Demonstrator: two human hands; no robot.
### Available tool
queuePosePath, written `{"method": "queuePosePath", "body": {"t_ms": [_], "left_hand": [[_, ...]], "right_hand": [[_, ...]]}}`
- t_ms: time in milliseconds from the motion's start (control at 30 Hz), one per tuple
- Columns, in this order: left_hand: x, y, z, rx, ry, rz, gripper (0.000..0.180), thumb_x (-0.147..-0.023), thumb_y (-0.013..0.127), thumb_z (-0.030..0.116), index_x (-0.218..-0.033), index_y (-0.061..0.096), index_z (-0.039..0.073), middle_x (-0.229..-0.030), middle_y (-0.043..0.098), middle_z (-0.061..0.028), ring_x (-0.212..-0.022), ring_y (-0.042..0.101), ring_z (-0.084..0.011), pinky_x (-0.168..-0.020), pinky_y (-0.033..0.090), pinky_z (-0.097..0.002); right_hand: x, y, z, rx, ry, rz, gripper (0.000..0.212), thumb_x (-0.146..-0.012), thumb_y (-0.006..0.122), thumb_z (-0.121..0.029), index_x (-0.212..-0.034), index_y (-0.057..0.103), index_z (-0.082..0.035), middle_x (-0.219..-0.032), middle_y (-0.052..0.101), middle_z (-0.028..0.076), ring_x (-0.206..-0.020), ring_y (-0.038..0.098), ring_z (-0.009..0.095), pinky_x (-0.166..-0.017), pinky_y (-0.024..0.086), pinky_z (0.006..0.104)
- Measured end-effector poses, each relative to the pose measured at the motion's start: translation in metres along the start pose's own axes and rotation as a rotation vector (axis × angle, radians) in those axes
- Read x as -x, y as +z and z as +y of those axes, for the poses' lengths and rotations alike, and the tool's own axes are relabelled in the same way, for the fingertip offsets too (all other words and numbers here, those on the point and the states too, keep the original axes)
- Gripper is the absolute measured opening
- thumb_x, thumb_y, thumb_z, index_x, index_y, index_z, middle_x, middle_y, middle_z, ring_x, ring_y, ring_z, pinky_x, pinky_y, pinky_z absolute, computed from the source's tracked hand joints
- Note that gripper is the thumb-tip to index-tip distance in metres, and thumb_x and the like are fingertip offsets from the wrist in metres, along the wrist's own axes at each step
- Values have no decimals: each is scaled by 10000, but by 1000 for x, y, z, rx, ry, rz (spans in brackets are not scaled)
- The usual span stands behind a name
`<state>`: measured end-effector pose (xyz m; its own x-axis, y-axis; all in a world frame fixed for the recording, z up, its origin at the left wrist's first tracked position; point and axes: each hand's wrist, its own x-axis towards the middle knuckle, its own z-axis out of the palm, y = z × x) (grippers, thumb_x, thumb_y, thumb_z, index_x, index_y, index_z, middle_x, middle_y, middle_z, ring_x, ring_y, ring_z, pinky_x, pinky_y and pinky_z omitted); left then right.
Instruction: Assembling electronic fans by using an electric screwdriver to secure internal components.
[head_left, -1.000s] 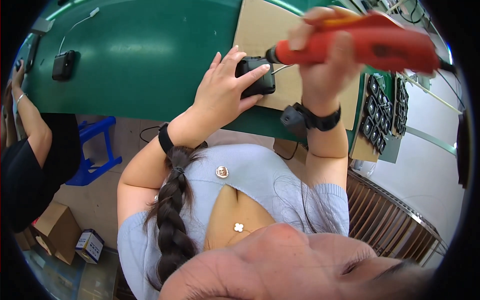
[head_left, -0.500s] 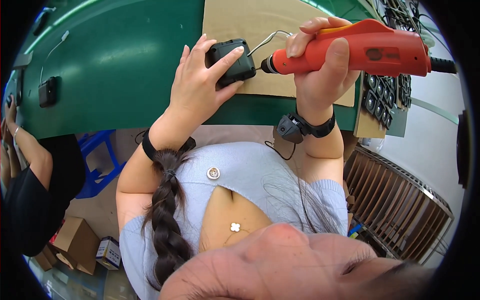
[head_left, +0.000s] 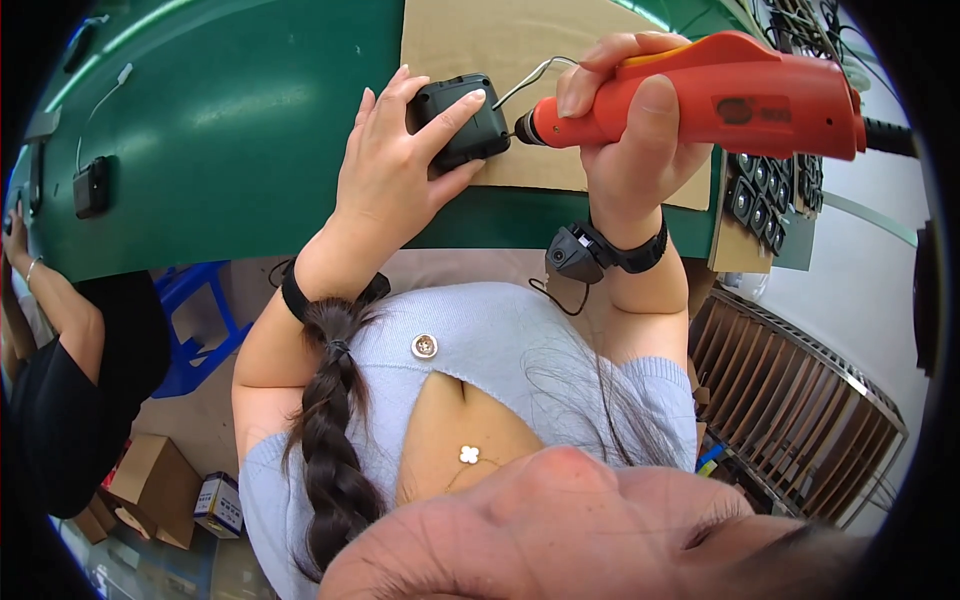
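L hand (head_left: 400,160) tight round 1 blk case (head_left: 478,136), R hand (head_left: 640,140) tight round 1 red elec. screwdriver (head_left: 700,98)

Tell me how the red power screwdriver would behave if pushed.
The red power screwdriver is probably stiff: its casing looks hard and moulded. Its rounded barrel might roll, but the black cord at its rear would likely hinder that.

A green table (head_left: 250,180) carries a tan cardboard sheet (head_left: 550,171) and, farther left, a small corded black device (head_left: 91,190).
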<state>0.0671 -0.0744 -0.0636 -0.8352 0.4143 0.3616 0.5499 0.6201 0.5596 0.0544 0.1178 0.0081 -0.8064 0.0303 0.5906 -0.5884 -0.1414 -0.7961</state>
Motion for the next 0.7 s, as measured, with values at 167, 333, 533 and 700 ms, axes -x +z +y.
{"method": "queuePosePath", "body": {"t_ms": [167,333,533,700], "left_hand": [[0,0,0,-5,-1,0,597,-745,786,298,-1303,576,292,-1277,466,-148,-1288,436,-372,-1048,367,-580],[0,0,-1,-17,5,13,603,-740,788,292,-1305,576,297,-1274,466,-144,-1285,441,-369,-1048,367,-580],[1,-1,0,-24,-2,7,604,-734,789,291,-1300,579,298,-1266,468,-143,-1277,448,-368,-1047,368,-577],[0,-1,2,-30,1,3,607,-728,793,293,-1298,581,295,-1256,472,-144,-1269,453,-368,-1043,369,-578]], "right_hand": [[1,2,-3,47,-23,-32,359,-944,595,-298,-1179,495,-46,-927,641,161,-623,586,171,-576,489,339],[1,5,2,3,-9,-54,349,-935,610,-264,-1168,492,-32,-890,633,156,-604,579,171,-569,499,339],[-1,5,7,39,-29,-134,307,-934,609,-216,-1145,497,-22,-859,624,145,-592,574,168,-564,510,333],[-3,9,7,116,16,-130,282,-933,602,-195,-1133,499,-23,-845,618,140,-592,573,168,-567,511,329]]}}
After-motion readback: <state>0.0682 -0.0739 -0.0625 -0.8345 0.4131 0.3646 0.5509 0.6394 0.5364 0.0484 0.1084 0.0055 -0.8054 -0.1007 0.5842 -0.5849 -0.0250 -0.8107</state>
